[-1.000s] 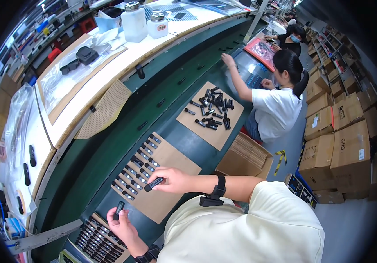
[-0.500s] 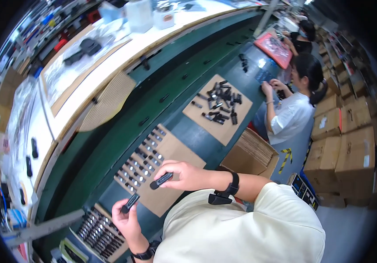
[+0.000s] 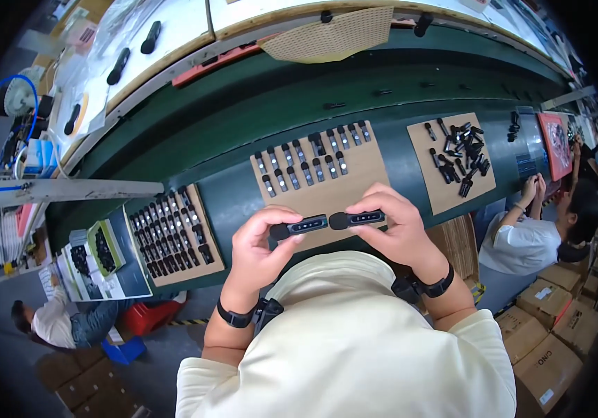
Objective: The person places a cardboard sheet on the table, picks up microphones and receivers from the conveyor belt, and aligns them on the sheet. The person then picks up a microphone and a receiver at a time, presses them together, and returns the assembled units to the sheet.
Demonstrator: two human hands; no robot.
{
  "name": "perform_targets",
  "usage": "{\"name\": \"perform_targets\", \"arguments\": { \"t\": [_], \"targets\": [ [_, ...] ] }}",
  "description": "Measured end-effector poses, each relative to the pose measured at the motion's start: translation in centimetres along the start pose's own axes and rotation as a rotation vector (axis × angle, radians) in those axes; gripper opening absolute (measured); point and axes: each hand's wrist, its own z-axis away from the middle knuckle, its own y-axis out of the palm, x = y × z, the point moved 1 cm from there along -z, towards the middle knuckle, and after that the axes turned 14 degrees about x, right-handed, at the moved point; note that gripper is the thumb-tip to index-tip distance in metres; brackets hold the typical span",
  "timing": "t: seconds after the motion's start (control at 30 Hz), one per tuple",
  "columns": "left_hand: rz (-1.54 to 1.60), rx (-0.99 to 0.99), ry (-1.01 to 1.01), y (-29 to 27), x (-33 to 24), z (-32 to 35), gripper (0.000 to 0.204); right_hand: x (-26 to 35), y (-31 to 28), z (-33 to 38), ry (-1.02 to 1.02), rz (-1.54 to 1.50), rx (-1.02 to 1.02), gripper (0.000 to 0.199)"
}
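Observation:
My left hand (image 3: 258, 245) pinches a small black wireless microphone (image 3: 309, 224) with a rounded foam cap at its left end. Between the thumb and fingers of my right hand (image 3: 402, 226) is a matching microphone (image 3: 366, 218), also with its foam cap to the left. Both are held level, almost end to end, above the near edge of a brown cardboard sheet (image 3: 358, 184). Two main rows of similar microphones (image 3: 306, 174) lie on that sheet, just beyond my hands.
At left, another cardboard sheet (image 3: 186, 276) carries several tight rows of microphones. A third sheet (image 3: 445, 200) at right holds a loose heap. Co-workers sit at the right (image 3: 522, 240) and lower left (image 3: 55, 317). A grey metal bar (image 3: 69, 190) juts in from the left.
The view has swung round, so the bench now runs across it. My hands have come level and closer together, each still gripping its microphone.

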Motion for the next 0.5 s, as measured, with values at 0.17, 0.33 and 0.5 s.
{"name": "perform_targets", "arguments": {
  "t": [0.17,0.33,0.5],
  "targets": [
    [-0.038,0.025,0.026,0.04,-0.18,0.10,0.027,0.15,0.33,0.13,-0.006,0.021,-0.016,0.026],
    [-0.050,0.032,0.045,0.21,-0.17,0.06,0.027,0.29,0.29,0.31,-0.008,0.032,-0.004,0.027],
    [-0.051,0.041,0.049,0.13,-0.08,0.08,0.026,0.14,0.22,0.33,-0.026,0.041,0.000,0.028]
  ]
}}
